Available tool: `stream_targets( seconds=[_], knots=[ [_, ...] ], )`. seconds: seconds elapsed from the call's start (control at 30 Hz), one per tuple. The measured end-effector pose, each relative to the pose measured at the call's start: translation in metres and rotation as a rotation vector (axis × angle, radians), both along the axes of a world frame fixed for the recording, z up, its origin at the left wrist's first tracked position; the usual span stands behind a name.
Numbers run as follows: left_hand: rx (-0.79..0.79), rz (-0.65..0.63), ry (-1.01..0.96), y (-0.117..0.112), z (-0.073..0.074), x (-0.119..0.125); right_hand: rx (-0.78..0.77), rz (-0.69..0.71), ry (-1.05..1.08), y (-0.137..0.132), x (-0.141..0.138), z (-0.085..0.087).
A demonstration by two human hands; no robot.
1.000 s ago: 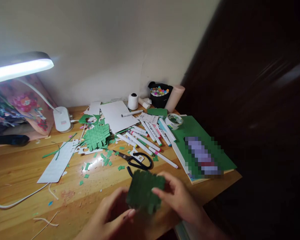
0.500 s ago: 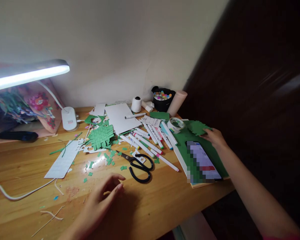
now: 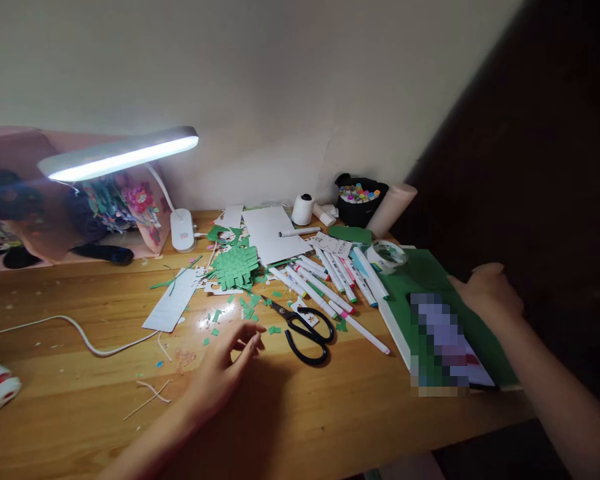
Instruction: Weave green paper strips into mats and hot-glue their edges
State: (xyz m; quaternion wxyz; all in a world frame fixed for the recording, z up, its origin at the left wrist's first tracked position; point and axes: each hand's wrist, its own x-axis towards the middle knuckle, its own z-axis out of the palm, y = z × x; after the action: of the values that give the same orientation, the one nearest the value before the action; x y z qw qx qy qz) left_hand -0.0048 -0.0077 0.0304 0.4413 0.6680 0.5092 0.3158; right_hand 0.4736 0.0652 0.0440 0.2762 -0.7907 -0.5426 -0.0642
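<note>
My left hand (image 3: 233, 353) hovers over the wooden table, fingers loosely curled, thumb apart from the index finger and nothing between them. Just right of it lie the black-handled scissors (image 3: 300, 327), blades pointing away to the left. A green woven paper piece (image 3: 235, 267) and small green scraps (image 3: 250, 307) are beyond that hand. At the right, my right hand (image 3: 493, 293) is blurred above the edge of a green sheet (image 3: 425, 267); its fingers and anything in them cannot be made out. Beside it a phone (image 3: 445, 340), partly pixelated, rests on the sheet.
Several markers (image 3: 330, 280) lie heaped mid-table near a tape roll (image 3: 386, 255) and white paper (image 3: 275, 233). Behind stand a thread spool (image 3: 303, 211) and a black marker holder (image 3: 360, 207). A lit lamp (image 3: 130, 157) overhangs the left; a white cable (image 3: 80, 330) crosses the table.
My right hand has moved right and toward me from the sheet's far end; the scalloped green paper it held is no longer visible. The view has turned left. My left hand keeps its pose.
</note>
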Motion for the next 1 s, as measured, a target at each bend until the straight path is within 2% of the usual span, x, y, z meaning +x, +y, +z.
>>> stream_targets(
  seconds=[0.07, 0.13, 0.23, 0.3, 0.33, 0.4, 0.43, 0.57, 0.77, 0.83, 0.93, 1.0],
  knots=[
    [0.175, 0.001, 0.231, 0.021, 0.003, -0.007, -0.044, -0.109, 0.010, -0.006, -0.021, 0.008],
    [0.379, 0.061, 0.496, 0.048, 0.002, -0.011, -0.103, -0.051, 0.046, -0.012, -0.052, 0.014],
    [0.549, 0.109, 0.708, 0.090, -0.006, -0.005, -0.233, 0.228, 0.137, -0.025, -0.118, 0.018],
    [0.550, 0.120, 0.741, 0.111, -0.013, 0.004, -0.413, 0.565, 0.170, -0.038, -0.167, 0.015],
    [0.541, 0.134, 0.755, 0.118, -0.017, 0.008, -0.448, 0.673, 0.162, -0.045, -0.189, 0.012],
    [0.517, 0.159, 0.776, 0.127, -0.022, 0.014, -0.468, 0.824, 0.097, -0.056, -0.225, 0.006],
    [0.505, 0.164, 0.785, 0.129, -0.023, 0.015, -0.451, 0.847, 0.040, -0.060, -0.238, 0.002],
    [0.491, 0.182, 0.787, 0.127, -0.013, 0.008, -0.421, 0.801, -0.069, -0.064, -0.261, -0.014],
    [0.571, 0.340, 0.682, 0.107, 0.030, -0.014, -0.379, 0.699, -0.053, -0.054, -0.263, -0.036],
    [0.576, 0.398, 0.602, 0.092, 0.045, -0.025, -0.370, 0.688, -0.034, -0.055, -0.261, -0.034],
    [0.531, 0.428, 0.353, 0.060, 0.063, -0.044, -0.347, 0.684, 0.020, -0.058, -0.250, -0.025],
    [0.542, 0.444, 0.387, 0.030, 0.068, -0.054, -0.297, 0.659, 0.089, -0.056, -0.236, -0.021]
  ],
)
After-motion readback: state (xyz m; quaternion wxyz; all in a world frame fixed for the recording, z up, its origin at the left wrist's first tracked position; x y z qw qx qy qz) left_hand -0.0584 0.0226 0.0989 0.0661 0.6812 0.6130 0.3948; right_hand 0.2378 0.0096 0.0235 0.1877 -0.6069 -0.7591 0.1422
